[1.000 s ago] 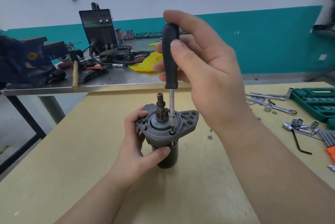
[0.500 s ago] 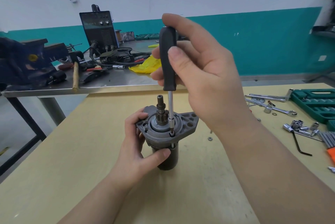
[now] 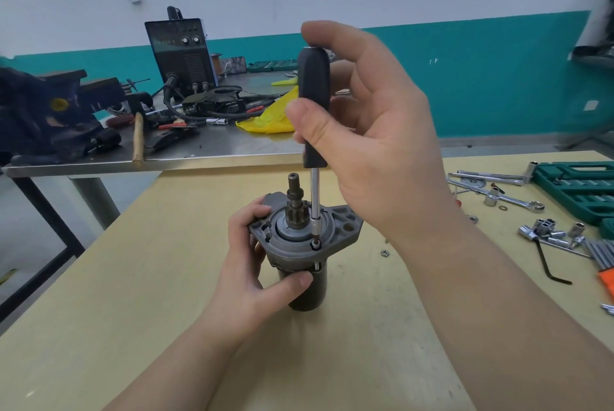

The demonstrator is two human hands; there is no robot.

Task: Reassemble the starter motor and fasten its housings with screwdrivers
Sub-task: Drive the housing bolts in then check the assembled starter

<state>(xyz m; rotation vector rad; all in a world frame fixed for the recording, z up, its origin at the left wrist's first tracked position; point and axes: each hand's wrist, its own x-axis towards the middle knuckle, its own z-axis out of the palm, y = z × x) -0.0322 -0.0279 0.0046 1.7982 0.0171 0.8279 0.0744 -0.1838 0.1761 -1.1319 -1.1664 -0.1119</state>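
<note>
On the pale wooden table (image 3: 133,277) the starter motor (image 3: 304,244) stands upright on its dark cylindrical body, grey cast housing on top with a flat lug to the right and its toothed pinion shaft (image 3: 295,201) pointing straight up. The left hand (image 3: 252,271) grips it from the left, fingers curled round the housing edge and the thumb pressed across the front of the body. To the right, the screwdriver (image 3: 314,144) stands almost vertical, its tip seated in a screw (image 3: 315,244) at the housing's front rim; the right hand (image 3: 375,131) holds the black handle with the thumb on its front face and the forefinger hooked over the top. Compared with half a second earlier, the thumb sits slightly lower on the handle, while the motor has not moved. The screw head is hidden by the tip, and the right hand's other fingers lie behind the handle.
</note>
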